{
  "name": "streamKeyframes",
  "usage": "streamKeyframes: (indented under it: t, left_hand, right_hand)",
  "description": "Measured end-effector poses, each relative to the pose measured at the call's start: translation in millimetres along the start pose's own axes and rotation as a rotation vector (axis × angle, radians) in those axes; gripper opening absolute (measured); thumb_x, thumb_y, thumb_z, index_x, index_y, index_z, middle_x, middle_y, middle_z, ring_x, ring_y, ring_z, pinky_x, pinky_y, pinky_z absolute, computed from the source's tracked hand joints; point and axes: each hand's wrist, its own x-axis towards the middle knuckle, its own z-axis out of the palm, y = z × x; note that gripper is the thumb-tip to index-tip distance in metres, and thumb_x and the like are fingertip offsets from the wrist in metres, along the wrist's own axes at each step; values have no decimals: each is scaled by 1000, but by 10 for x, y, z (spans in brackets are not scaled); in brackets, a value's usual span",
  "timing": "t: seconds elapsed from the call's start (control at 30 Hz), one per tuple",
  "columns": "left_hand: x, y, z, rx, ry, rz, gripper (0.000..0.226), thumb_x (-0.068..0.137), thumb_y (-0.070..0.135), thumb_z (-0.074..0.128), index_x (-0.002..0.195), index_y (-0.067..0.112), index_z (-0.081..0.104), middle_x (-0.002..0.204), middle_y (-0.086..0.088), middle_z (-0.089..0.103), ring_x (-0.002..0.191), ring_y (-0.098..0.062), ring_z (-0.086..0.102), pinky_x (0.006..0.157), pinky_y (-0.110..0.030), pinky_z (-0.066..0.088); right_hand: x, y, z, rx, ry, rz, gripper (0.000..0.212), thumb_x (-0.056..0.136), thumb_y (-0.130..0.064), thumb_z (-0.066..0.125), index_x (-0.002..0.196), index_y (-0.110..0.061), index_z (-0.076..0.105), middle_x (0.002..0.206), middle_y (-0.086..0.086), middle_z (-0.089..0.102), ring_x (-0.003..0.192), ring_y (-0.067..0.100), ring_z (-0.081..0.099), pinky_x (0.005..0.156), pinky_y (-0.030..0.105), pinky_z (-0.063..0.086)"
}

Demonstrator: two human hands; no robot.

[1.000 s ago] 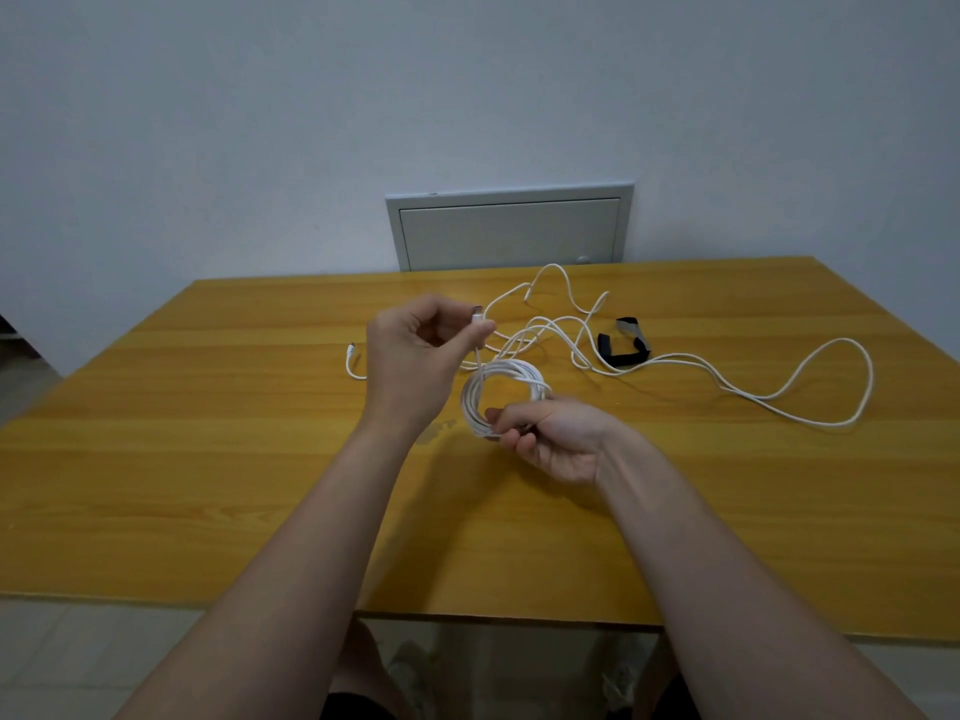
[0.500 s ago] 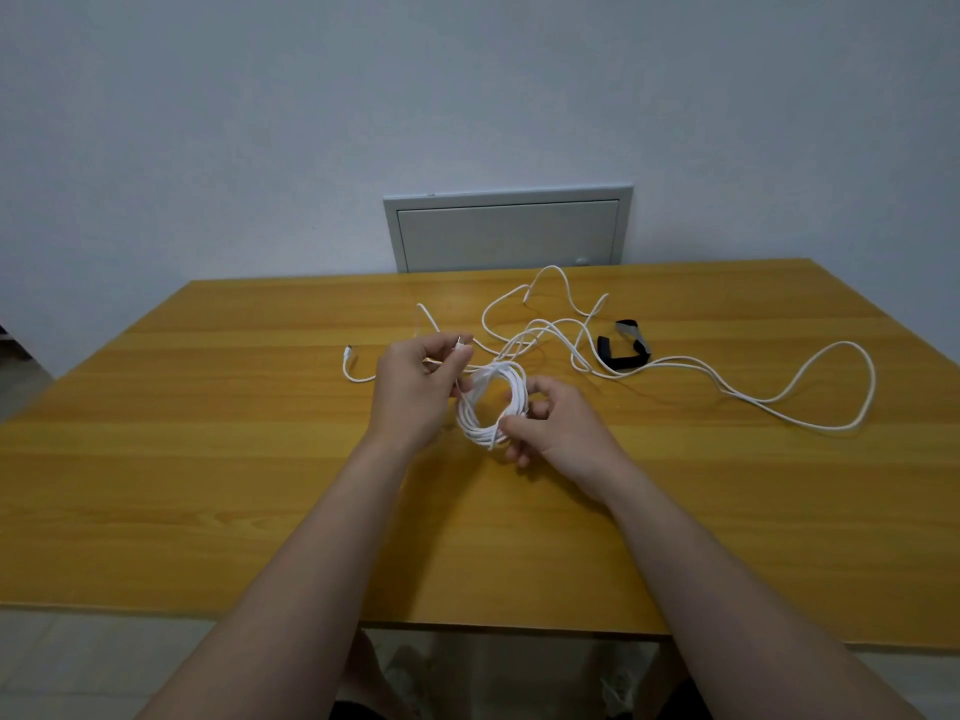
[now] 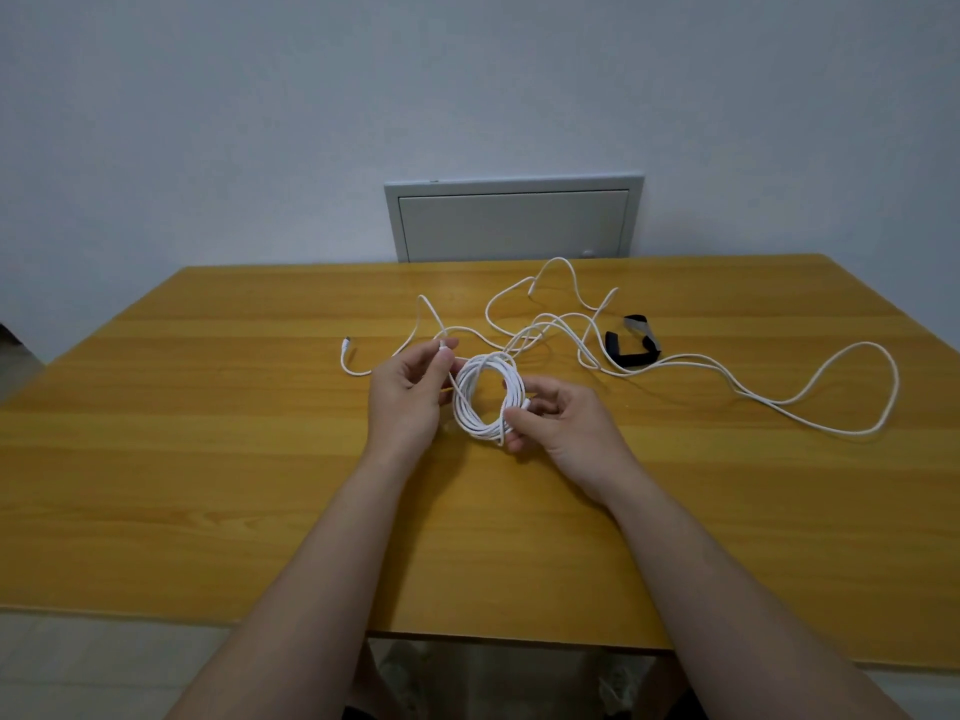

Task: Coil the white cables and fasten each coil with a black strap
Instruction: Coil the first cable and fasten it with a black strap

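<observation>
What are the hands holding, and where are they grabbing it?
The right hand pinches the white coil at its right edge; the left hand pinches the cable's end plug.

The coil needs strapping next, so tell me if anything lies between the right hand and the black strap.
Only loose cable: strands lie flat on the table between the right hand and the strap, one along its near edge. Reaching over them looks clear, but that hand holds the coil.

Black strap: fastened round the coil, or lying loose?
Loose: the black strap lies on the table, apart from the coil that the right hand pinches; the left hand pinches its cable end.
</observation>
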Motion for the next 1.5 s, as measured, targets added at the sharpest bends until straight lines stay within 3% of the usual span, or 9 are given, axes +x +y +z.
streamKeyframes:
  t: [0.1, 0.27, 0.43, 0.63, 0.77, 0.93, 1.2, 1.4, 1.5]
  left_hand:
    - [-16, -38, -1, -96, 34, -52, 17, 101, 14, 64, 105, 2, 75, 111, 3, 78, 88, -12, 74, 70, -24, 59]
    - [-71, -77, 27, -211, 29, -120, 18, 97, 15, 69, 113, 9, 75, 110, -7, 78, 96, -20, 74, 85, -38, 61]
    - [-116, -71, 74, -224, 36, -94, 14, 94, 8, 72, 106, 11, 76, 98, -3, 80, 92, -16, 74, 83, -38, 62]
    - [-154, -63, 93, -202, -27, -44, 15, 95, 4, 68, 106, 9, 76, 99, -3, 80, 89, -15, 74, 76, -30, 62]
    - [-151, -89, 94, -203, -71, -46, 12, 98, 4, 65, 105, 3, 74, 101, -9, 78, 91, -20, 74, 76, -32, 62]
    - [-131, -95, 99, -250, -37, -87, 12, 101, 5, 61, 105, -3, 68, 94, -8, 76, 83, -14, 73, 70, -28, 61]
    - [-160, -109, 170, -43, -104, -34, 20, 101, 19, 64, 121, 20, 64, 99, -16, 75, 78, -18, 69, 58, -33, 56]
    - [-150, -81, 124, -90, -124, -67, 17, 103, 18, 59, 116, 13, 70, 94, -13, 76, 74, -18, 66, 54, -23, 52]
    - [-181, -86, 140, -22, -190, -1, 19, 106, 18, 54, 113, 13, 71, 91, -8, 69, 71, -16, 61, 53, -21, 49]
  right_hand:
    - [16, 13, -9, 61, 131, 17, 33, 86, -5, 79, 117, -6, 69, 81, 11, 77, 64, 18, 70, 70, 30, 60]
    - [13, 2, -6, 106, 325, -52, 18, 82, -7, 83, 98, -4, 75, 81, 8, 78, 64, 11, 69, 64, 22, 57]
    - [28, 89, 57, -212, 506, -236, 13, 96, -19, 70, 101, -20, 81, 87, -5, 79, 80, 8, 73, 79, 31, 59]
    - [58, 84, 122, -437, 376, -217, 53, 92, -36, 72, 141, -21, 60, 118, -13, 70, 98, 11, 67, 90, 30, 54]
    - [48, 62, 84, -297, 381, -164, 40, 92, -13, 72, 126, -30, 61, 96, -12, 71, 81, 8, 70, 79, 39, 61]
    - [40, 65, 86, -108, 318, -165, 41, 93, -8, 72, 124, -32, 58, 105, 3, 73, 84, 25, 74, 71, 41, 64]
    - [39, 97, 44, -77, 247, -161, 37, 97, -11, 68, 133, -18, 65, 104, 1, 75, 79, 11, 72, 62, 29, 59]
    - [33, 106, 42, -199, 241, -175, 24, 107, -25, 51, 121, -18, 69, 81, -2, 69, 64, 9, 62, 59, 34, 57]
    - [55, 128, 53, -310, 244, -132, 35, 110, -33, 40, 139, -28, 57, 81, -6, 68, 56, 9, 56, 58, 33, 50]
